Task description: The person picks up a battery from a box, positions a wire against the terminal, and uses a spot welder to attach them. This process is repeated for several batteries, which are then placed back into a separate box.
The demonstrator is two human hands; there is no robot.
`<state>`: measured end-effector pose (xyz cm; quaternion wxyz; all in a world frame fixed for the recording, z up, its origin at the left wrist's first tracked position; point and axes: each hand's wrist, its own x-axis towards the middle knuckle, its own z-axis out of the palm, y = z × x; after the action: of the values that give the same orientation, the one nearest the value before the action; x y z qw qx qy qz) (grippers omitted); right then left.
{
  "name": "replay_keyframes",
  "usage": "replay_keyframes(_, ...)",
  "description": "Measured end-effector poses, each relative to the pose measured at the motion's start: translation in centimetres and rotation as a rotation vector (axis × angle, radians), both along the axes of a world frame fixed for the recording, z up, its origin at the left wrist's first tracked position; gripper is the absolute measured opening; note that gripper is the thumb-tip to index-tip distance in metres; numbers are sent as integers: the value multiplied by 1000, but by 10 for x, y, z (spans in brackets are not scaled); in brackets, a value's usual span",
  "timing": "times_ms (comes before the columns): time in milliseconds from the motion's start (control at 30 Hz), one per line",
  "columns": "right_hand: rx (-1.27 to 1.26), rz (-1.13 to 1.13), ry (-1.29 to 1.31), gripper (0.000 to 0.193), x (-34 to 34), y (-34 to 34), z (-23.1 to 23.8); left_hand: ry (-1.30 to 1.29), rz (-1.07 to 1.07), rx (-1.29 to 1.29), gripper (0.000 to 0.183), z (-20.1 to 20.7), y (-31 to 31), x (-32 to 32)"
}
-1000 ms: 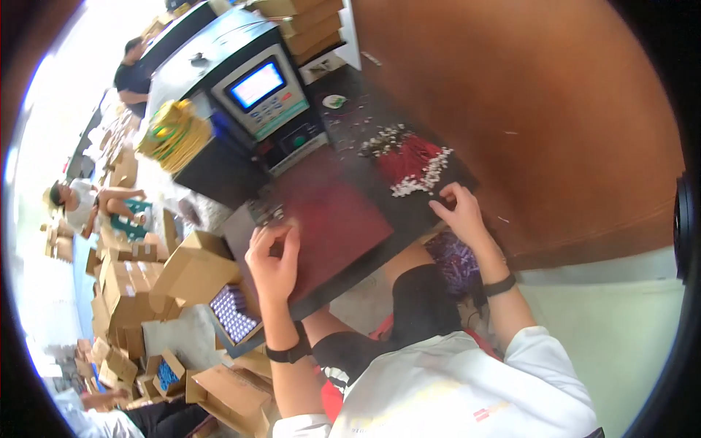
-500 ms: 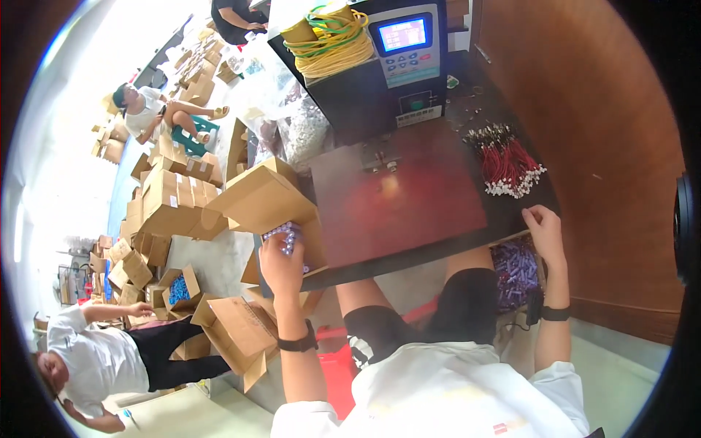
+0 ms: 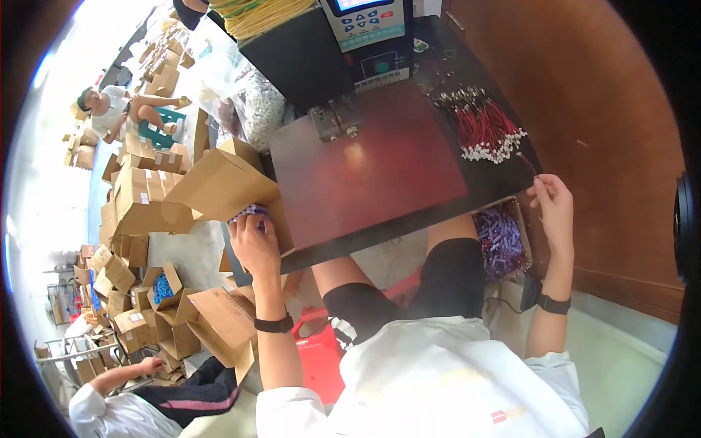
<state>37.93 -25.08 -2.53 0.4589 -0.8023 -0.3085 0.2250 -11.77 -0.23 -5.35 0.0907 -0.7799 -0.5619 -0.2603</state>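
At the box on the left, my left hand [image 3: 254, 247] curls its fingers over purple cylindrical battery cells [image 3: 248, 210], gripping at them; how many it holds is hidden. Beyond the table's right edge, my right hand [image 3: 553, 208] pinches a thin red wire lead [image 3: 529, 163] between thumb and fingertips. The lead's white connector end points up toward a bundle of red wires with white connectors [image 3: 491, 131] on the black table. An open cardboard box [image 3: 226, 182] surrounds the cells. Between my hands lies a dark red board [image 3: 380, 182], under the welding machine's metal tips [image 3: 343, 132].
A black machine [image 3: 299, 66] with a button panel stands at the back, yellow-green wire coils [image 3: 263, 16] on top. More purple cells fill a box [image 3: 504, 244] below the table's right side. A brown wooden panel [image 3: 599, 168] bounds the right. Cardboard boxes and two co-workers are at left.
My right hand has taken hold of a red wire lead. My left hand stays at the cells in the box. The whole view has shifted, and the machine's screen is now mostly cut off.
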Motion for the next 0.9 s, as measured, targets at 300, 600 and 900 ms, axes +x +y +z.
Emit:
replay_keyframes(300, 245, -15, 171, 16, -47, 24, 38, -271, -16, 2, 22, 19, -4, 8)
replay_keyframes(600, 355, 486, 282, 8, -111, 111, 48, -782, -358, -171, 30, 72, -23, 118)
replay_keyframes(900, 449, 527, 9, 10, -122, 157, 45, -641, -273, -288, 21, 67, -24, 125)
